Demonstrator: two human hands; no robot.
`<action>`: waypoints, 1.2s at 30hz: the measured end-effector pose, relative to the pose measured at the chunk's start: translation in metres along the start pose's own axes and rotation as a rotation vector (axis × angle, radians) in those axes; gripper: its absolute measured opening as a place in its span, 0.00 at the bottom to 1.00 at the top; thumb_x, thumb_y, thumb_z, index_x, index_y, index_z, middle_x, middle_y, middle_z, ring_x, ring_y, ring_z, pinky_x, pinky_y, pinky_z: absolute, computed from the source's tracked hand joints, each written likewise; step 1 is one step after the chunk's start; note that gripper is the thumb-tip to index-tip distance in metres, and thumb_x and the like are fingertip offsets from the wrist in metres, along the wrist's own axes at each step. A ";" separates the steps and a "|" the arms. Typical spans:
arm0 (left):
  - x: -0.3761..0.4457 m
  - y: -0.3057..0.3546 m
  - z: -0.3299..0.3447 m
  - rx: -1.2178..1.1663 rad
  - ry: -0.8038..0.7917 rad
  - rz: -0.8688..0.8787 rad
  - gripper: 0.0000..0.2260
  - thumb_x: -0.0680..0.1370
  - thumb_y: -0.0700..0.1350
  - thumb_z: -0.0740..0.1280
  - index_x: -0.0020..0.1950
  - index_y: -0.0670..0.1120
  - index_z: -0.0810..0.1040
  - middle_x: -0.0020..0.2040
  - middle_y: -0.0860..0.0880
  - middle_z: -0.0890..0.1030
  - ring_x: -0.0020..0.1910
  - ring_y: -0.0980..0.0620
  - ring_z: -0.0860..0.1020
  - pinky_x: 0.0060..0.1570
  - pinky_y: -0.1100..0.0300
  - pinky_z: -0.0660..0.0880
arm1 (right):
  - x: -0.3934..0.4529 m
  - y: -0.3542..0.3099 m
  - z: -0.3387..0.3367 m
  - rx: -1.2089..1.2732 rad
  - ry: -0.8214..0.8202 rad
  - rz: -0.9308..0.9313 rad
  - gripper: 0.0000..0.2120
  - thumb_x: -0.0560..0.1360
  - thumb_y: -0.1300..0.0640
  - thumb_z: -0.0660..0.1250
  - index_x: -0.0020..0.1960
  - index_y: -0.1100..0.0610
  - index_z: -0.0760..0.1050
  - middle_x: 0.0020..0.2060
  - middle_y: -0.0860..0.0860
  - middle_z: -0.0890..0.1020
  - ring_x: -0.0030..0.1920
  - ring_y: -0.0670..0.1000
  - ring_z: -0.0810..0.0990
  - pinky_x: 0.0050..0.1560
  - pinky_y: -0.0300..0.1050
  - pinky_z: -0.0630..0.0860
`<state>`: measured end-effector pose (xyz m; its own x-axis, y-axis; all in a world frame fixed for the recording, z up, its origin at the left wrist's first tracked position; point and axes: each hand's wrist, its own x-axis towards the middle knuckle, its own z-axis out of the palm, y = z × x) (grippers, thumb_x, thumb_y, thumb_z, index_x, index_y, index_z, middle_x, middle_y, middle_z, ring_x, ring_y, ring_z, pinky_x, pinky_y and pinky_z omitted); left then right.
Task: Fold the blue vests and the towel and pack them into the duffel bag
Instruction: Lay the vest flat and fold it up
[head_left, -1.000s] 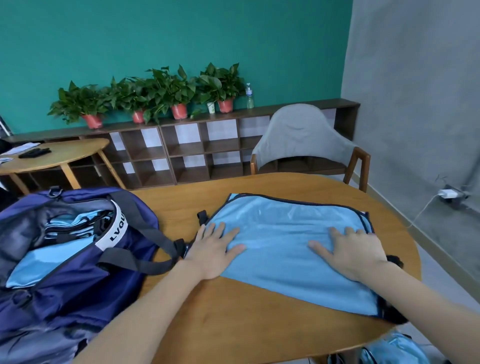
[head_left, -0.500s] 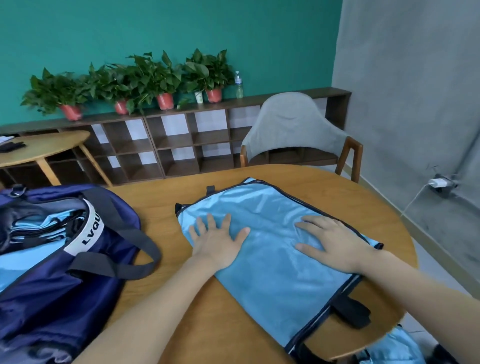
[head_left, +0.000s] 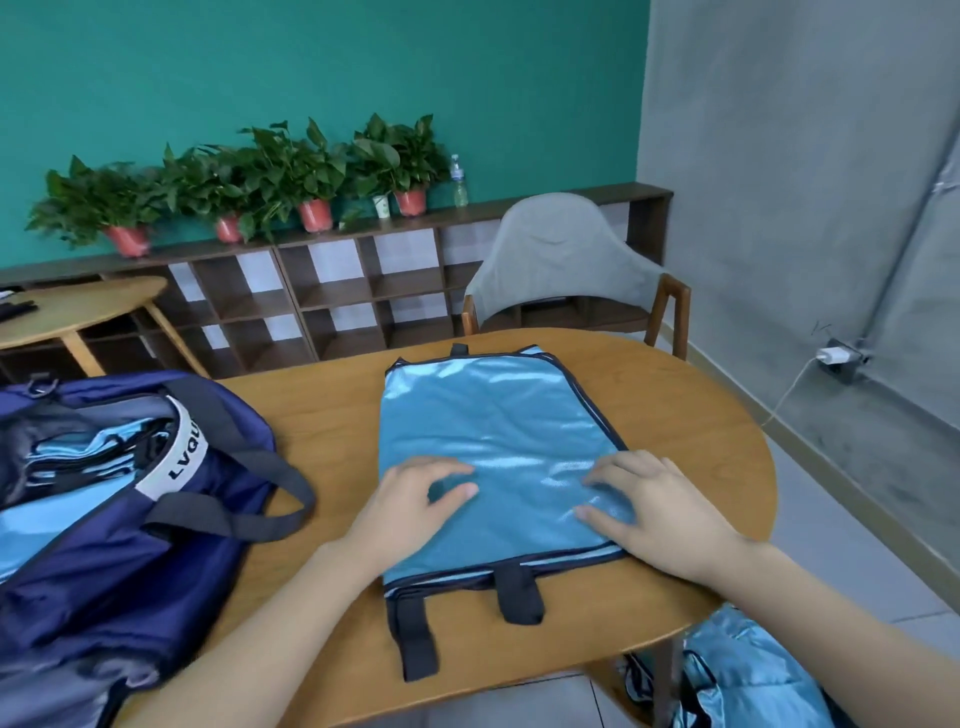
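Observation:
A shiny blue vest (head_left: 493, 441) with dark trim lies folded flat in the middle of the round wooden table (head_left: 691, 415), its black straps hanging toward the near edge. My left hand (head_left: 415, 499) rests on its near left part, fingers lightly bent. My right hand (head_left: 660, 509) presses on its near right corner. At the left stands the open navy duffel bag (head_left: 130, 519), with folded blue fabric showing inside. More blue fabric (head_left: 737, 675) lies below the table at the bottom right.
A grey chair (head_left: 561, 260) stands behind the table. A low shelf (head_left: 322, 301) with potted plants runs along the teal wall. A smaller wooden table (head_left: 78, 312) sits at the far left. A charger is plugged in at the right wall (head_left: 836, 356).
The vest has been turned on the table from lying crosswise to lengthwise, straps now toward me. Both hands slid with it and sit nearer the front edge.

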<state>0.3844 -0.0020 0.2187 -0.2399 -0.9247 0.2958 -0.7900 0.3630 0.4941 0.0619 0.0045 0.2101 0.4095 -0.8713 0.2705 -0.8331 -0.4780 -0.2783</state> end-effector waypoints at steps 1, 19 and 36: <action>-0.017 0.004 -0.001 -0.031 0.047 -0.003 0.12 0.77 0.57 0.71 0.58 0.56 0.85 0.57 0.64 0.81 0.61 0.65 0.76 0.65 0.68 0.68 | -0.009 0.001 0.001 0.039 0.036 -0.014 0.27 0.75 0.27 0.53 0.60 0.42 0.78 0.59 0.36 0.76 0.63 0.41 0.72 0.63 0.43 0.67; -0.139 0.024 -0.021 -0.178 0.007 -0.167 0.20 0.63 0.63 0.77 0.52 0.60 0.86 0.54 0.67 0.83 0.59 0.69 0.77 0.62 0.75 0.66 | -0.097 -0.001 -0.014 0.364 0.020 0.044 0.26 0.64 0.33 0.73 0.58 0.42 0.83 0.54 0.36 0.78 0.61 0.37 0.72 0.62 0.34 0.65; -0.171 0.055 -0.022 -0.340 0.176 -0.216 0.05 0.77 0.45 0.73 0.44 0.55 0.83 0.37 0.56 0.84 0.36 0.62 0.78 0.40 0.62 0.72 | -0.119 -0.025 -0.030 0.464 0.039 0.055 0.05 0.73 0.43 0.71 0.45 0.43 0.84 0.46 0.41 0.84 0.49 0.42 0.81 0.52 0.45 0.77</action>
<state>0.3946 0.1784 0.2135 0.0337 -0.9605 0.2763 -0.5734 0.2078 0.7925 0.0233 0.1233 0.2128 0.3482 -0.8960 0.2756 -0.5953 -0.4385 -0.6733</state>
